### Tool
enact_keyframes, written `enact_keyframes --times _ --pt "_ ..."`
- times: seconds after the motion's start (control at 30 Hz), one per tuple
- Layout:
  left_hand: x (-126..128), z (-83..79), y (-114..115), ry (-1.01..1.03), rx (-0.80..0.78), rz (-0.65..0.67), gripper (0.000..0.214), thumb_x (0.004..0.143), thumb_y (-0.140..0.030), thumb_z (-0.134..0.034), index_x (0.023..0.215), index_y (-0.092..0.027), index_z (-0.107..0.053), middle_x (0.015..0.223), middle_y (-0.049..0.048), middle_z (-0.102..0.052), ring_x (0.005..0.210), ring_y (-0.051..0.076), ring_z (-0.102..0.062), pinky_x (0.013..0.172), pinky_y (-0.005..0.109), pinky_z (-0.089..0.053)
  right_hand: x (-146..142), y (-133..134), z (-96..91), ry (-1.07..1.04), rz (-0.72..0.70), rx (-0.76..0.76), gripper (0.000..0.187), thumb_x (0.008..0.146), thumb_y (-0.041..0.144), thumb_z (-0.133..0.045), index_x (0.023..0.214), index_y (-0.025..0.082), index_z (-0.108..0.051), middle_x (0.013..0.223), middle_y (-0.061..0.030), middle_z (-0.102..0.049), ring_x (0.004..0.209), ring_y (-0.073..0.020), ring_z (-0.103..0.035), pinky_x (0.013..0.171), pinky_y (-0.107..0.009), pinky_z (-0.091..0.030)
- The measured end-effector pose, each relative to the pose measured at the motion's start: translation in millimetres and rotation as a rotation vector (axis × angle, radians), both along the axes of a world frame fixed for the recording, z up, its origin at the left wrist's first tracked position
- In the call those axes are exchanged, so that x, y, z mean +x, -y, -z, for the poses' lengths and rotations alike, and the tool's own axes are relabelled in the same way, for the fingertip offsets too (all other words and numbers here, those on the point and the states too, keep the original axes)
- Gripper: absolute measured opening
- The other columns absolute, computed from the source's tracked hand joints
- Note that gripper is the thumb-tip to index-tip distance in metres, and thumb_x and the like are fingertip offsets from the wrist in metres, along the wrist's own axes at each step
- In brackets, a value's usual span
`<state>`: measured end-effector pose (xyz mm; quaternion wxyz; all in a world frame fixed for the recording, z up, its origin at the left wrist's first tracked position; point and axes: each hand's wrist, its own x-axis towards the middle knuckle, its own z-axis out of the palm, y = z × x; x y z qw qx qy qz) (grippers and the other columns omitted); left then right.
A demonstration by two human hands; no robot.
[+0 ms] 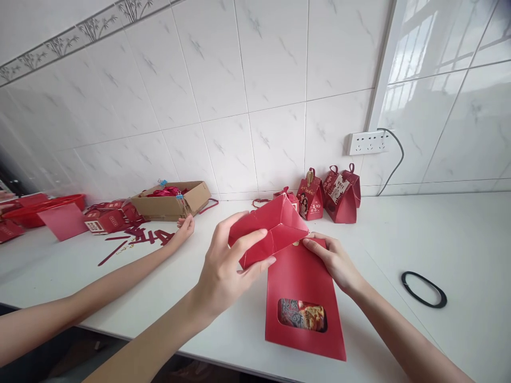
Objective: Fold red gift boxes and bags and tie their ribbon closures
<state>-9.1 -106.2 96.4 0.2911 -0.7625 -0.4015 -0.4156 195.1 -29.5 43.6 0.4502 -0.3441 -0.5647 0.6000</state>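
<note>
A red paper gift box (pixel 299 287) with a small window lies flat on the white counter (pixel 459 239), its far end folded up into a raised bottom. My left hand (pixel 227 266) grips that folded end, thumb and fingers wrapped round it. My right hand (pixel 333 260) pinches the box's right edge just under the fold. Another person's arm reaches in from the left, with the hand (pixel 184 229) resting near red paper strips (pixel 139 236).
Three finished red gift boxes (pixel 331 197) stand against the tiled wall. A cardboard box (pixel 173 201) with red ribbons, flat red boxes (pixel 106 218) and a red tray (pixel 43 205) sit at the left. A black ring (pixel 423 290) lies at the right. A wall socket (pixel 367 142) has a cable.
</note>
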Motion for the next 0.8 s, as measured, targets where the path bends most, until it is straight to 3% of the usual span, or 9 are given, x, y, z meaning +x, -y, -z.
enact_keyframes --times 0.27,0.53,0.8 --pt "4.6 -5.7 13.6 -0.009 0.024 0.066 0.040 0.076 -0.021 -0.068 0.110 -0.024 -0.049 0.131 0.0121 -0.044 0.121 0.027 -0.049 0.097 0.049 -0.044 0.3 -2.9 5.3 -0.013 -0.020 0.029 0.041 0.073 0.057 -0.062 0.080 0.017 -0.057 0.075 -0.0040 -0.065 0.067 -0.0208 -0.063 0.059 -0.029 -0.048" --pt "5.1 -11.4 17.3 -0.055 0.056 0.139 0.035 0.073 -0.025 -0.070 0.106 -0.023 -0.059 0.121 0.0102 -0.048 0.109 0.025 -0.055 0.087 0.041 -0.052 1.3 -3.8 5.5 0.005 -0.004 0.091 0.023 0.073 0.042 -0.061 0.075 0.018 -0.060 0.081 -0.0033 -0.069 0.069 -0.0201 -0.062 0.061 -0.029 -0.047" --pt "9.1 -13.6 20.4 -0.036 -0.002 0.187 0.031 0.073 -0.021 -0.070 0.100 -0.018 -0.056 0.123 0.0133 -0.049 0.113 0.025 -0.054 0.082 0.036 -0.055 0.0 -3.3 4.4 0.007 0.011 0.105 0.024 0.072 0.043 -0.061 0.071 0.019 -0.061 0.077 -0.0033 -0.069 0.068 -0.0206 -0.061 0.059 -0.029 -0.047"
